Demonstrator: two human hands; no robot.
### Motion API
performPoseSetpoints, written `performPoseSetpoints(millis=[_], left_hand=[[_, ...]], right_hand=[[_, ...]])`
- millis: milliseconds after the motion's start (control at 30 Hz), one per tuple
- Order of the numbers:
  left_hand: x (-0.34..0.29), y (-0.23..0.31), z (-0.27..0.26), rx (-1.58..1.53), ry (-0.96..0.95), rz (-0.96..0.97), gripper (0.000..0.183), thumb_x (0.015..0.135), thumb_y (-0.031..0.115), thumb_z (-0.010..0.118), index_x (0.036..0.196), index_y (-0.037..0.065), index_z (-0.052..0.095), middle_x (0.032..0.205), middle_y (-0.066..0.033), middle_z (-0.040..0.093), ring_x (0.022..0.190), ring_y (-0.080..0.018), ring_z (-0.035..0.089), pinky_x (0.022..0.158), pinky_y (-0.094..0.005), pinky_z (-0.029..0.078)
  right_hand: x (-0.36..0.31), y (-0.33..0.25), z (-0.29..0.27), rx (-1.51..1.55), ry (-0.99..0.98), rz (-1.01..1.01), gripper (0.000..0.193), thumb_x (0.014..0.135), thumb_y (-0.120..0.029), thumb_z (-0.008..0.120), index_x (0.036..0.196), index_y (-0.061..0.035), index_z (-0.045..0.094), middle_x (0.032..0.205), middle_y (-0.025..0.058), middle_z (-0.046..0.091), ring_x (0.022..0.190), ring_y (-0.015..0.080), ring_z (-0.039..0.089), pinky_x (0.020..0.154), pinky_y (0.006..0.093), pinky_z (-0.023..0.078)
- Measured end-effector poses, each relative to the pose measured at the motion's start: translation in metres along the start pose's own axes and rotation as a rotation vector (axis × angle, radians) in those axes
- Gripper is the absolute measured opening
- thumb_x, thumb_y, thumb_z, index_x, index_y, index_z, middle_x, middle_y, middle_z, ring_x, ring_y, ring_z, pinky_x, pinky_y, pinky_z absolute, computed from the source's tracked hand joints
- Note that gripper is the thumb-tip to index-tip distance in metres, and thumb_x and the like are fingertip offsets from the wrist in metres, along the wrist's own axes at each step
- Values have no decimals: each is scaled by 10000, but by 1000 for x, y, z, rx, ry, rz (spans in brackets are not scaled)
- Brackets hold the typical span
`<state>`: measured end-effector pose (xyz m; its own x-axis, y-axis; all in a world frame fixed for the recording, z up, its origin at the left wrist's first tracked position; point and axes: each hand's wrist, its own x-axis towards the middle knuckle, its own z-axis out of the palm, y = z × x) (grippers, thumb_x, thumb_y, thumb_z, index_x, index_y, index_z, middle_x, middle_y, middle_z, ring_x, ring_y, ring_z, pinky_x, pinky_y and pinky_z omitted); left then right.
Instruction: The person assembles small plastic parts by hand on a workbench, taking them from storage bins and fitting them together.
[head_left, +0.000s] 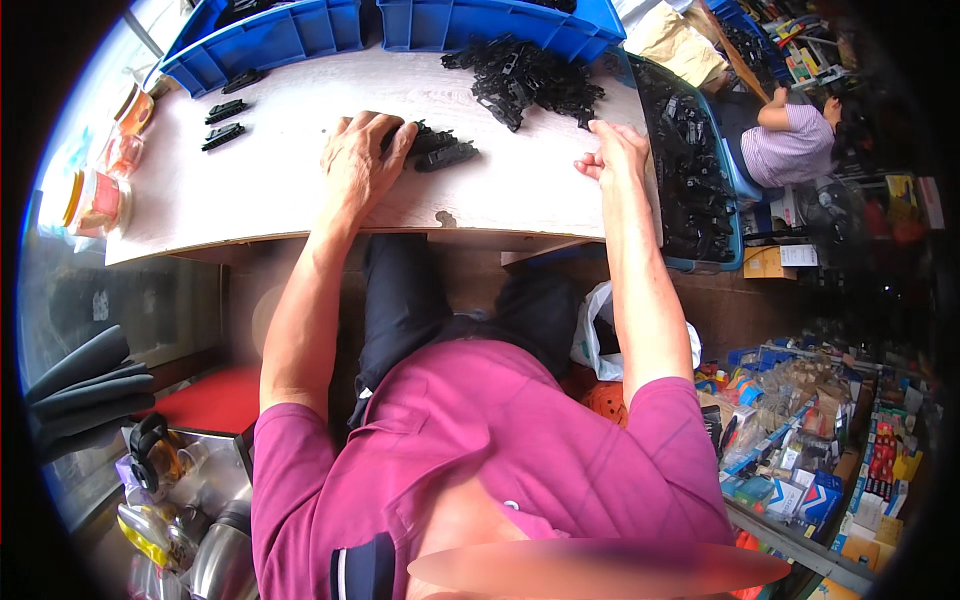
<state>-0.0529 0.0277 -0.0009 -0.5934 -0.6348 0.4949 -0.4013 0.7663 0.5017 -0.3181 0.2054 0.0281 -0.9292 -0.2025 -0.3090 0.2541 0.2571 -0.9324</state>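
Note:
My left hand rests on the pale table, its fingers curled over the end of a small group of black plastic parts. The fingers hide part of that group. My right hand is closed at the lower right edge of a heap of black plastic parts. Its fingertips meet the heap's edge, and whatever they pinch is too small to make out. Several more black parts lie in a column on the left of the table.
Blue bins line the table's far edge. A tub of black parts stands against its right side. Jars sit at the left edge. Another person is at the far right. A white bag hangs below the table.

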Motion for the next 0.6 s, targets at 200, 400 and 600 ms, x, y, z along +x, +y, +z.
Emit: performPoseSetpoints(millis=[200, 400, 600], left_hand=[[0, -3, 1, -10, -6, -10, 234, 875, 330, 638, 938, 121, 721, 945, -74, 677, 878, -304, 586, 809, -389, 462], [0, -6, 2, -37, -13, -27, 196, 867, 292, 656, 930, 115, 712, 927, -80, 672, 856, -307, 583, 792, -388, 464], [0, -6, 0, -3, -13, 6, 187, 891, 259, 631, 953, 95, 697, 924, -73, 659, 834, -271, 579, 760, -374, 468]], right_hand=[[13, -1, 8, -245, -5, -46, 213, 791, -133, 736, 942, -39, 619, 601, 42, 497, 433, 165, 526, 392, 340, 508], [14, -1, 3, -281, -76, -11, 212, 778, -133, 747, 888, -47, 587, 619, 48, 522, 422, 158, 518, 382, 329, 499], [5, -4, -4, -254, -126, 7, 239, 763, -106, 731, 949, -26, 604, 754, 131, 619, 435, 153, 538, 382, 324, 510]])
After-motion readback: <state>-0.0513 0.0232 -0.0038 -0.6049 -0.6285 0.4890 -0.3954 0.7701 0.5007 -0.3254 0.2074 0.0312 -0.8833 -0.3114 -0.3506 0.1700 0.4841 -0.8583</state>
